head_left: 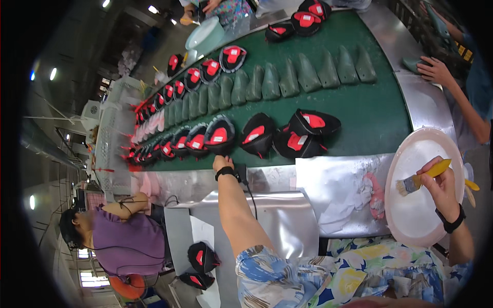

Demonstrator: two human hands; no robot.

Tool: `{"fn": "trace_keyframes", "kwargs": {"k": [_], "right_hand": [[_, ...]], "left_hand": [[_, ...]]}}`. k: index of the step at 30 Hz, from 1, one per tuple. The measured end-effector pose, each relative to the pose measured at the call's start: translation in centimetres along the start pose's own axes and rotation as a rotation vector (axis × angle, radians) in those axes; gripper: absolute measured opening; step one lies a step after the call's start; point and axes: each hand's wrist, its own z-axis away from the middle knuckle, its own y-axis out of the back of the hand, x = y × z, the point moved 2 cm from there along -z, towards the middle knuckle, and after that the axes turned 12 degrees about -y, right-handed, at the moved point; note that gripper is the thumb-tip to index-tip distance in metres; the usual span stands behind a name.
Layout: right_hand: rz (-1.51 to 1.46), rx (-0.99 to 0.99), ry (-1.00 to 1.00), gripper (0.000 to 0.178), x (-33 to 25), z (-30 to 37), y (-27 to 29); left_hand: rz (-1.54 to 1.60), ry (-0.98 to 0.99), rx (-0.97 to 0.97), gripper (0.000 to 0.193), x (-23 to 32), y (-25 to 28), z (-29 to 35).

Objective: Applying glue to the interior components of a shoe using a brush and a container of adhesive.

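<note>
My left hand [223, 163] reaches to the near edge of the green conveyor belt [359, 118]. Its curled fingers pinch the near end of a black shoe upper [219, 134] with a grey rim and red lining. Two more black uppers with red insides, one single [257, 134] and one from a small pile [314, 122], lie to the right of it. In my right hand [442, 191] is a paintbrush [431, 172] with a yellow handle and pale bristles. The brush hangs over a large white basin [398, 218], whose inside looks coated with something white.
Green shoe lasts [298, 77] stand in a row along the belt, with more uppers [232, 58] beyond. A crumpled white sheet [336, 197] lies beside the basin. Co-workers are at left in a purple shirt [131, 238], at far right [436, 72], and across the belt.
</note>
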Motion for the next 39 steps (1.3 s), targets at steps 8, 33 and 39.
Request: {"fn": "trace_keyframes", "kwargs": {"k": [8,33,39], "right_hand": [[0.094,-0.072,0.088,0.008,-1.0,1.1,-0.6],[0.398,0.099,0.434,0.013,1.1,4.8,7.5],[0.269,0.116,0.464,0.024,0.4,3.7,8.1]], "left_hand": [[-0.265,-0.083,-0.549,0.052,1.2,-6.1,15.0],[-0.237,-0.417,-1.217,0.037,10.9,-4.6,32.5],[-0.017,0.095,-1.434,0.045,7.9,-2.1,37.5]]}}
